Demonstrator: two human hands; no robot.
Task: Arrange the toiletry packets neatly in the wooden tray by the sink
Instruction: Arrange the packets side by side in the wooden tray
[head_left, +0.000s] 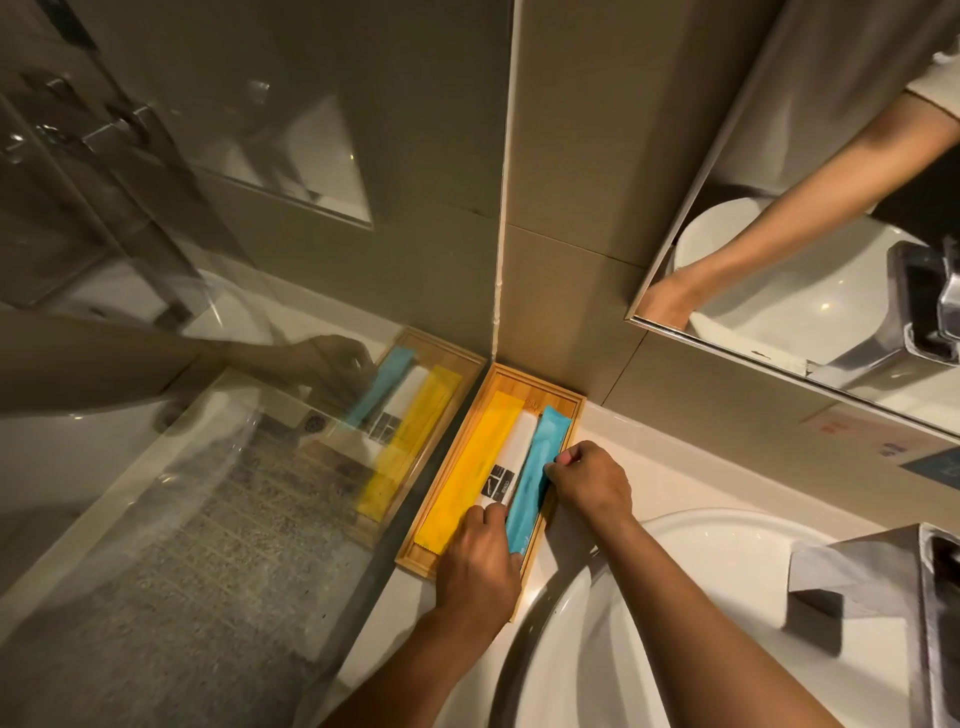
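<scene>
Tiled bathroom corner, glass screen to one side, mirror to the other, pale tabletop (649, 457) beside a white sink (701, 597). Wooden tray (563, 402) tucked into the corner, three long packets lying lengthwise inside: yellow packet (467, 467) outermost, white packet (517, 452) in the middle, blue packet (530, 478) nearest the sink. Likely light, thin and crinkly, prone to sliding on smooth wood; best taken by the edges or ends. Left hand (480, 558) over the near end, fingers curled against the blue packet's lower edge, apparently pinching it. Right hand (592, 480) at the sink-side edge, fingers (563, 460) closed on that packet mid-length.
</scene>
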